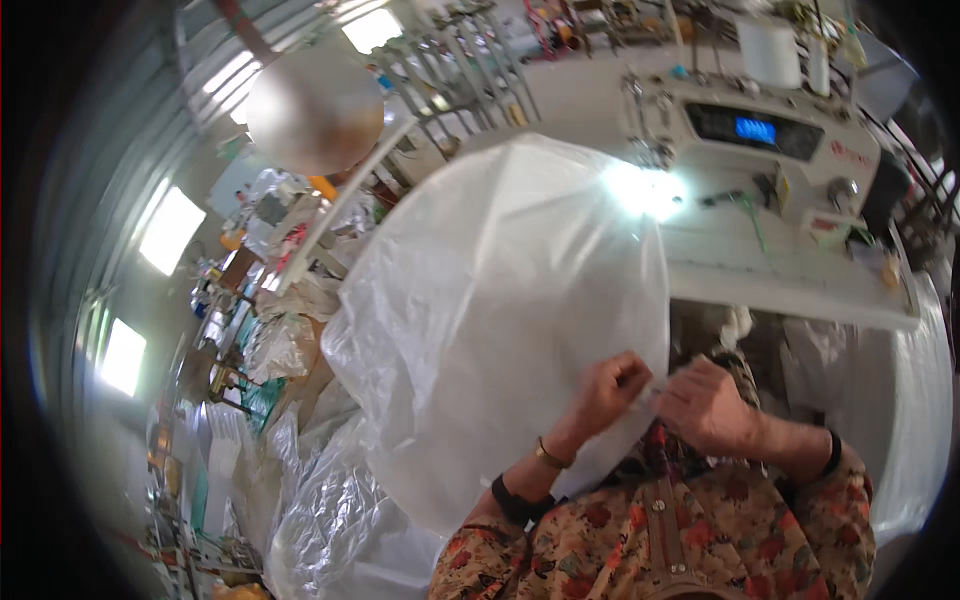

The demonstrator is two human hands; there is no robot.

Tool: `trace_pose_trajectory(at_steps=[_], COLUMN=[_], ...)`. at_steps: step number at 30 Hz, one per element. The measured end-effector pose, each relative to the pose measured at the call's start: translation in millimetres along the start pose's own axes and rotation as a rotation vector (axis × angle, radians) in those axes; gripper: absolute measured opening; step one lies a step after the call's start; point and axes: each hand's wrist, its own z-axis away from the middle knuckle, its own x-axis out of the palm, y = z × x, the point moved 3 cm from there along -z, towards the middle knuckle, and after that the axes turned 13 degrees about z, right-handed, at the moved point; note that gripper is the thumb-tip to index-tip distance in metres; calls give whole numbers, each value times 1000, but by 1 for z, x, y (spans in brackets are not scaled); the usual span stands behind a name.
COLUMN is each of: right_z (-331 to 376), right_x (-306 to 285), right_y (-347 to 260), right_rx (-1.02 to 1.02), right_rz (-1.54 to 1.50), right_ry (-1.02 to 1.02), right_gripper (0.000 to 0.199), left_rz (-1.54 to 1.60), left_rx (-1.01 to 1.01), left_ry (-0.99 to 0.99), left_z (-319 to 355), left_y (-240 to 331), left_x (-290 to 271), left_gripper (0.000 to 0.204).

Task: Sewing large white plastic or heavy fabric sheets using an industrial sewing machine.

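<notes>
A large translucent white plastic sheet [500, 300] spreads from the sewing table down over my lap. My left hand [610, 392] lies over its right edge, fingers curled into a pinch. Close beside it, my right hand [708, 408] is closed too, its fingertips meeting that same edge. The bit of sheet between the two hands is small and slightly blurred. Above them, the white sewing machine [770, 135] stands on the table, its bright lamp [648, 190] glaring over the needle area and the sheet's upper corner. The needle itself is lost in the glare.
The white sewing table [800, 290] ends just beyond my hands. A thread cone [770, 52] stands behind the machine. Crumpled clear plastic [335, 520] heaps at lower left, near cluttered bags [290, 330]. A round, blurred object [315, 110] hangs at upper left.
</notes>
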Motion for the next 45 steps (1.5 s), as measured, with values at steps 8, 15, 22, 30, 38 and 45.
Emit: trace_pose_trajectory(at_steps=[8, 15, 22, 30, 38, 45], right_z=[12, 4, 0, -8, -27, -148], right_x=[37, 35, 44, 66, 211, 322], right_y=[-14, -17, -23, 2, 61, 46], right_rx=[73, 17, -86, -180, 1024, 555], right_rz=[-133, -118, -40, -143, -698, -895], right_ry=[-204, -63, -177, 24, -249, -368], right_gripper=[14, 15, 12, 15, 35, 40], left_rz=[188, 227, 333, 169, -331, -905], left_rx=[-127, -151, -235, -141, 61, 353], left_ry=[39, 5, 40, 55, 84, -405], left_z=[2, 3, 7, 1, -35, -79], left_y=[-11, -19, -13, -13, 94, 177], left_x=[-4, -6, -4, -33, -88, -41], left_gripper=[11, 9, 18, 14, 11, 7])
